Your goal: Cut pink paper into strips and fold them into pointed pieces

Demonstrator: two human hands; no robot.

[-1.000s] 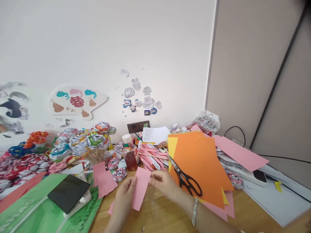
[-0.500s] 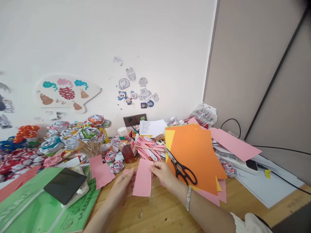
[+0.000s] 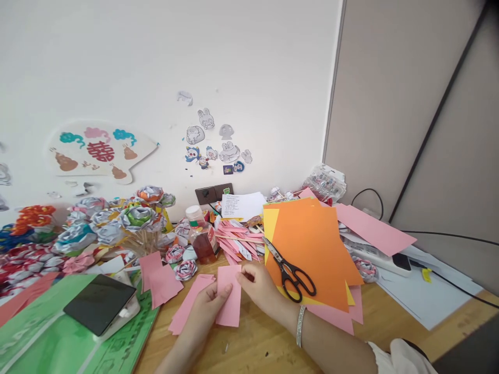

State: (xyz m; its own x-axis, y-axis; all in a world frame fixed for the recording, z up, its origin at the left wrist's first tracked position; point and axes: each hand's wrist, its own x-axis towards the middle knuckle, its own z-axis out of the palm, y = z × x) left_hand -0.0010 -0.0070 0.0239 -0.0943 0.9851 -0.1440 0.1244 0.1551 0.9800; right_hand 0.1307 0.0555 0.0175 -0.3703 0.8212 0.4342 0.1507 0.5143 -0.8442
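Observation:
A pink paper strip [image 3: 228,309] stands between my two hands above the wooden table. My left hand [image 3: 208,304] grips its left side, the thumb lying across the front. At the upper right corner, my right hand [image 3: 253,280] pinches the strip between thumb and fingers. Beside my left hand, more pink strips [image 3: 187,306] lie on the table, partly covered by that hand. Black-handled scissors [image 3: 290,272] rest on orange paper sheets [image 3: 315,249] just right of my right hand.
Pink paper pieces [image 3: 159,280] lie left, near a phone [image 3: 99,304] on a green folder [image 3: 42,332]. Behind my hands stand a bottle [image 3: 202,239] of reddish-brown liquid and a heap of folded pink strips [image 3: 237,239]. Paper flowers [image 3: 138,215] crowd the back left; a power strip [image 3: 382,259] sits right.
My left thumb has come onto the front of the strip, and the strip is slightly lower. Pink strips beside my left hand now show more. The view has shifted slightly.

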